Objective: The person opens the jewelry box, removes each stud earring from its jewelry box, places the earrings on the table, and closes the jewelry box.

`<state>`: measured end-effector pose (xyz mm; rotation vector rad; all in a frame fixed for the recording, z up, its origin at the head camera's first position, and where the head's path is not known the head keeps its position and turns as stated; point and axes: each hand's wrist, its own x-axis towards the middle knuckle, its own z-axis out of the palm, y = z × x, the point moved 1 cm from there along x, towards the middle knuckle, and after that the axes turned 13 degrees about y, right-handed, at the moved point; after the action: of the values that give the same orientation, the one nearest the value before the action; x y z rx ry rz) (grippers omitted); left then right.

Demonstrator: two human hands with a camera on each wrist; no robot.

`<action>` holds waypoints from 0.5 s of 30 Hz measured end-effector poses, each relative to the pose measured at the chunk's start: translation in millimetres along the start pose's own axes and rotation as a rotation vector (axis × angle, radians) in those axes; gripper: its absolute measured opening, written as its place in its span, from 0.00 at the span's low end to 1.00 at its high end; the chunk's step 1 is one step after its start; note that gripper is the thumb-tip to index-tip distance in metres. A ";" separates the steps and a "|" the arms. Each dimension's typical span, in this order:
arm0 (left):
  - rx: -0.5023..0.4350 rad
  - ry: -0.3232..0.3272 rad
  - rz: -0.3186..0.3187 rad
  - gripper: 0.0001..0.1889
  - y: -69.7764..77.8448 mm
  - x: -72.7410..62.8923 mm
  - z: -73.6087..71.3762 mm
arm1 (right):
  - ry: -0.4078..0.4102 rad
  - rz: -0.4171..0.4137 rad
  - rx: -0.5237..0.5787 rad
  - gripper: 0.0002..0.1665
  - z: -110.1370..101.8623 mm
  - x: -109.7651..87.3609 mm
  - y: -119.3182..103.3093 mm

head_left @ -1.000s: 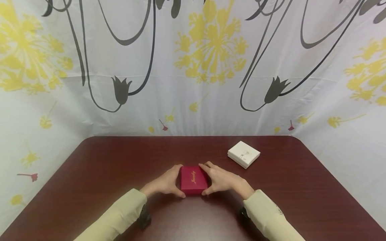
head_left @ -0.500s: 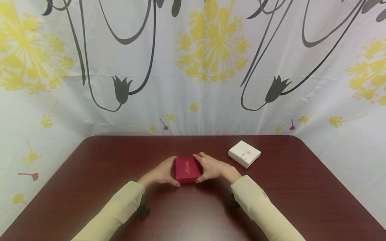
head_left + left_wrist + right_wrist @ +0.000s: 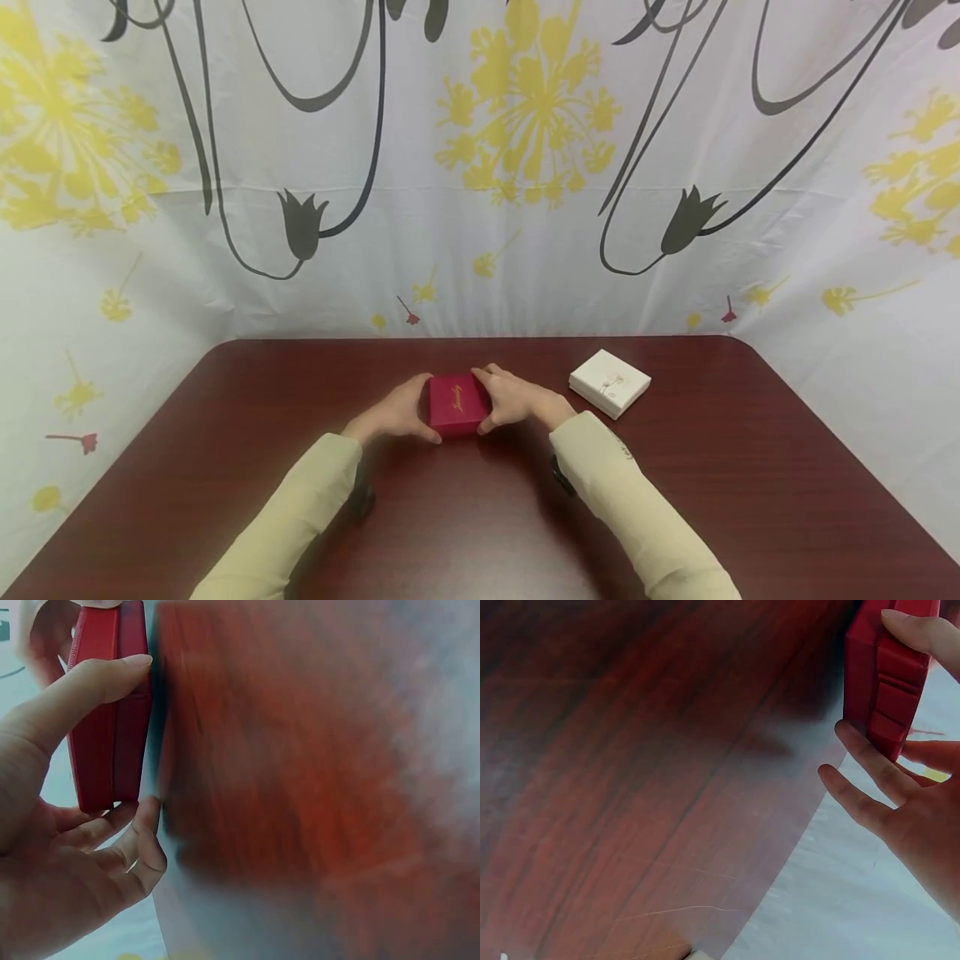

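A closed red jewelry box [image 3: 456, 403] with gold lettering on its lid is between my two hands, close over the dark table toward its far side. My left hand [image 3: 399, 412] grips its left side, thumb at the near face and fingers round the far edge. On the right side, my right hand [image 3: 514, 398] grips it in the same way. A seam runs along the side of the red box [image 3: 96, 769] in the left wrist view. In the right wrist view, the thumb presses the box [image 3: 891, 675], with two fingers spread beside it.
A white box [image 3: 609, 381] with a small printed design lies at the back right of the dark red wooden table [image 3: 480, 517]. Behind the table hangs a white curtain [image 3: 345, 292] with yellow flowers and grey stems.
Both hands have carried the red box away from the person and slightly left, toward the table's far edge. Their grip looks the same, and the white box stays in place.
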<state>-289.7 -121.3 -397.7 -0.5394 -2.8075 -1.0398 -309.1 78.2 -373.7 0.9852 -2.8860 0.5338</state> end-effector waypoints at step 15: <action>-0.029 0.007 -0.053 0.40 -9.8 12.9 -7.8 | -0.020 0.091 0.017 0.51 1.4 21.0 2.3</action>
<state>-305.5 -129.5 -395.0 -0.4651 -2.8195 -1.0921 -327.1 67.1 -372.5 0.8693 -2.9604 0.5586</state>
